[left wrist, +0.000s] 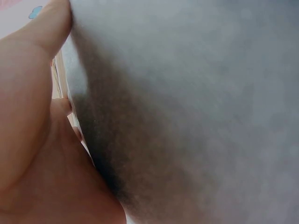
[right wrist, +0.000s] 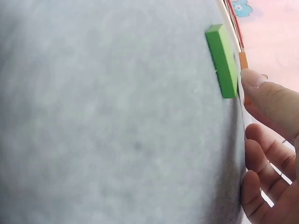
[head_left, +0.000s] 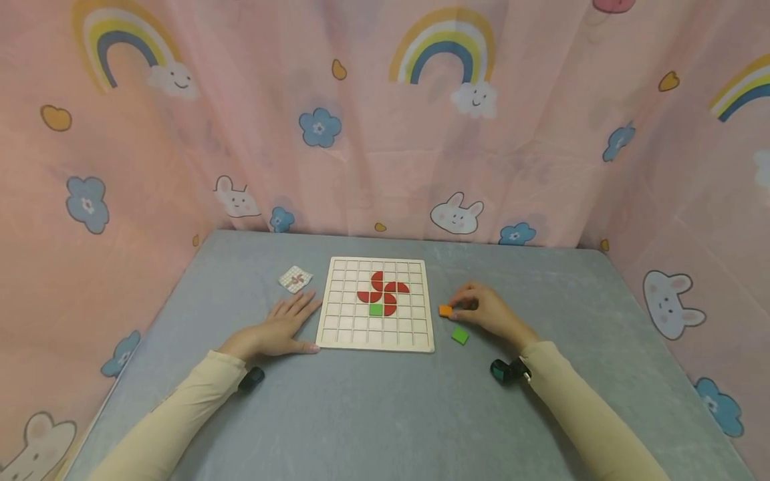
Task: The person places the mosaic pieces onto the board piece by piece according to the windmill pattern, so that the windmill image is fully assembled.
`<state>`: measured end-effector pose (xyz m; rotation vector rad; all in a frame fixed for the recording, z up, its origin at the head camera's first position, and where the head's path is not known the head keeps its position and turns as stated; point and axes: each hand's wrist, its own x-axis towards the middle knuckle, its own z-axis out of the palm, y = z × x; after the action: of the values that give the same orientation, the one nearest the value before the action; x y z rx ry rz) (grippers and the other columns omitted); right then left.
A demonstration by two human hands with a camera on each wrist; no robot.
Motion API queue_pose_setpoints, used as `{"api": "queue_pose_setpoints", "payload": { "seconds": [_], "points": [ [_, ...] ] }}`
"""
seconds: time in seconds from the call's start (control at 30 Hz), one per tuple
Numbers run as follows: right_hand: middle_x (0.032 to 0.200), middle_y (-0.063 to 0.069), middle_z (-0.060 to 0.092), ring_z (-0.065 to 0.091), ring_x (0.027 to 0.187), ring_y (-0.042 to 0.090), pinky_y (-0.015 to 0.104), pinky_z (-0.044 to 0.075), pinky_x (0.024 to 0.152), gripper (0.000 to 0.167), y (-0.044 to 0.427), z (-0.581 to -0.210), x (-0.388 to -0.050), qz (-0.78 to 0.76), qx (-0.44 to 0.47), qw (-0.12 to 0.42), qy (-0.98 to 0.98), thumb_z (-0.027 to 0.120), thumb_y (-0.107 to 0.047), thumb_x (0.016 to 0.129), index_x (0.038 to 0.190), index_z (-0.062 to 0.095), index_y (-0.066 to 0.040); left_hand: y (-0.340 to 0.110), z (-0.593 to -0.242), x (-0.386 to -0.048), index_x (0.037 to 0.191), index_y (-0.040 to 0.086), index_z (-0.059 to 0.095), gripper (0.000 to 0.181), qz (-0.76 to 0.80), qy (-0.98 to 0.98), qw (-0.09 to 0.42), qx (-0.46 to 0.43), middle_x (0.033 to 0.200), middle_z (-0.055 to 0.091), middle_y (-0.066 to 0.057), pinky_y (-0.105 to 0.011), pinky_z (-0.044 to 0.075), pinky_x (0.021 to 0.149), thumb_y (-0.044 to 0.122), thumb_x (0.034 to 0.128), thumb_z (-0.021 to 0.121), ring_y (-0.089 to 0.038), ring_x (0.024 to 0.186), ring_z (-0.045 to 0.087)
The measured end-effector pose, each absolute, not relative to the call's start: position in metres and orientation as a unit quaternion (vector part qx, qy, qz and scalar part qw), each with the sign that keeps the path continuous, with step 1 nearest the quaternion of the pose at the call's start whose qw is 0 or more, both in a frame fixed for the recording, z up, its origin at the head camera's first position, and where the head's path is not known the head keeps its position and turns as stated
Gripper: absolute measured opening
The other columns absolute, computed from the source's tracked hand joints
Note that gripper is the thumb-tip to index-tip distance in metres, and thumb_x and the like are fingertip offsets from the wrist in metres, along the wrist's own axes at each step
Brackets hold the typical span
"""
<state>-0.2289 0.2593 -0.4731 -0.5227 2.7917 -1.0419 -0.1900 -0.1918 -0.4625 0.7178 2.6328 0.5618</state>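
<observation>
A square wooden grid board [head_left: 406,334] lies on the table, with several red curved pieces [head_left: 391,306] and one green square tile [head_left: 375,310] in its cells. Beside its left edge my left hand [head_left: 279,332] rests palm down, fingers spread and touching the border. To the right of the board my right hand [head_left: 486,310] pinches an orange square tile [head_left: 445,310] between thumb and forefinger. In the right wrist view the thumb partly covers that orange tile [right wrist: 243,60]. A loose green tile [head_left: 460,335] lies on the table just nearer to me.
A small patterned card [head_left: 295,279] showing a red pinwheel on a grid lies left of the board. The grey table [head_left: 373,414] meets a pink printed curtain [head_left: 373,180] at the back and sides. Dark wrist devices [head_left: 510,371] sit under both sleeves.
</observation>
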Motion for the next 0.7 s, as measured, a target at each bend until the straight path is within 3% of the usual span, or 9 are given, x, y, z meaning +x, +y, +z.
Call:
{"api": "queue_pose_setpoints", "payload": {
  "seconds": [0.4, 0.7],
  "points": [
    [0.108, 0.002, 0.064, 0.057, 0.099, 0.019, 0.031, 0.046, 0.084, 0.022, 0.252, -0.467, -0.221, -0.340, -0.167, 0.043, 0.925, 0.080, -0.028, 0.084, 0.103, 0.077, -0.017, -0.192, -0.463, -0.190, 0.159, 0.008, 0.015, 0.099, 0.202, 0.928, 0.178, 0.257, 0.168, 0.003, -0.019, -0.068, -0.001, 0.120, 0.052, 0.0880, 0.068, -0.044, 0.154, -0.003],
    [0.108, 0.003, 0.065, 0.057, 0.092, 0.017, 0.026, 0.046, 0.074, 0.023, 0.233, -0.459, -0.215, -0.333, -0.181, 0.016, 0.925, 0.080, -0.028, 0.084, 0.103, 0.077, -0.016, -0.192, -0.465, -0.191, 0.159, 0.008, 0.015, 0.099, 0.195, 0.931, 0.171, 0.257, 0.168, 0.003, -0.018, -0.068, 0.001, 0.120, 0.053, 0.0880, 0.067, -0.043, 0.155, -0.002]
  ]
}}
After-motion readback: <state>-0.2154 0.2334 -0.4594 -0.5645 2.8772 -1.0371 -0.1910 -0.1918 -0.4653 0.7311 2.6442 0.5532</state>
